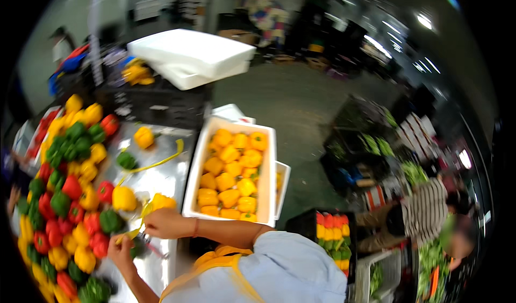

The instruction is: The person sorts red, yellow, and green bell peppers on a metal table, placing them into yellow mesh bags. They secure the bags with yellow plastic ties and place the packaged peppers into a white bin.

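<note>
My left hand (pixel 122 252) is closed, pinching one end of a thin yellow strip (pixel 135 231) above the steel table. The strip stretches up to my right hand (pixel 163 223), whose fingers are also closed on it. Just beyond my right hand lies a yellow bell pepper (pixel 163 201), with another yellow pepper (pixel 124 198) to its left. A green pepper (pixel 111 222) sits close to my left hand. Farther up the table curls a second length of yellow strip (pixel 162 165), beside a small green pepper (pixel 127 160).
A heap of red, green and yellow peppers (pixel 64 217) covers the table's left side. Right of the table stands a white foam box (pixel 271 179) of yellow peppers. White foam lids (pixel 193 53) rest on black crates beyond. A black crate (pixel 309 220) holds mixed peppers; a co-worker (pixel 424 211) is at right.
</note>
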Motion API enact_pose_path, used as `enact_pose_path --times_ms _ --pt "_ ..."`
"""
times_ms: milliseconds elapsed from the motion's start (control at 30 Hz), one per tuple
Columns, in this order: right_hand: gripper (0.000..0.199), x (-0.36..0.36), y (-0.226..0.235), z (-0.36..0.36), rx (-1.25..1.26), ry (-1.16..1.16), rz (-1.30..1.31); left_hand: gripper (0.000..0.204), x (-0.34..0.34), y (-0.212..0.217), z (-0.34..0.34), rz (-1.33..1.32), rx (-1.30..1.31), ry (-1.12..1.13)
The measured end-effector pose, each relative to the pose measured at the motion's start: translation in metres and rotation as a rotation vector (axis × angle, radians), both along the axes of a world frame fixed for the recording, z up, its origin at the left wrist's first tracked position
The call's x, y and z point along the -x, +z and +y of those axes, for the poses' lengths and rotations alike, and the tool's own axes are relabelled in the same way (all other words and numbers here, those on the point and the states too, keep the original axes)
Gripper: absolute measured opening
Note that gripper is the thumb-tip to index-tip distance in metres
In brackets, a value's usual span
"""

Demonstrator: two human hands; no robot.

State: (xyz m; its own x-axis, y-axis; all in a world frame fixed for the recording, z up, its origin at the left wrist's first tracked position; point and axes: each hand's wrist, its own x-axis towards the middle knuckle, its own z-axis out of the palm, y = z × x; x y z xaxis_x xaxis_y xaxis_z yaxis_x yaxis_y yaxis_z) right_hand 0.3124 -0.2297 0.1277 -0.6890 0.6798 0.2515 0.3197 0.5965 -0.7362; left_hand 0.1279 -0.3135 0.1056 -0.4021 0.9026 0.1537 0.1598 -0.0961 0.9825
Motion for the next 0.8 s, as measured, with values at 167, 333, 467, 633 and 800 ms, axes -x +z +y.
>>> enact_pose_path --times_ms 167,333,467,633,800 --pt "0.038 0.045 0.041 -0.028 -0.111 0.470 0.204 0.017 0.003 0.014 -0.042 -0.062 -0.054 -0.108" --pt "0.037 0.089 0.046 -0.052 0.288 0.735 0.167 0.024 0.026 0.030 -0.089 -0.224 0.040 0.162" --pt "0.038 0.119 0.053 -0.062 0.592 0.923 0.071 0.031 0.036 0.039 -0.118 -0.250 0.016 0.142" --pt "0.033 0.144 0.033 -0.075 0.668 1.049 0.188 0.022 0.037 0.034 -0.141 -0.495 -0.025 0.305" --pt "0.019 0.153 0.035 -0.078 0.780 0.983 0.203 0.019 0.031 0.040 -0.143 -0.362 -0.351 0.416"
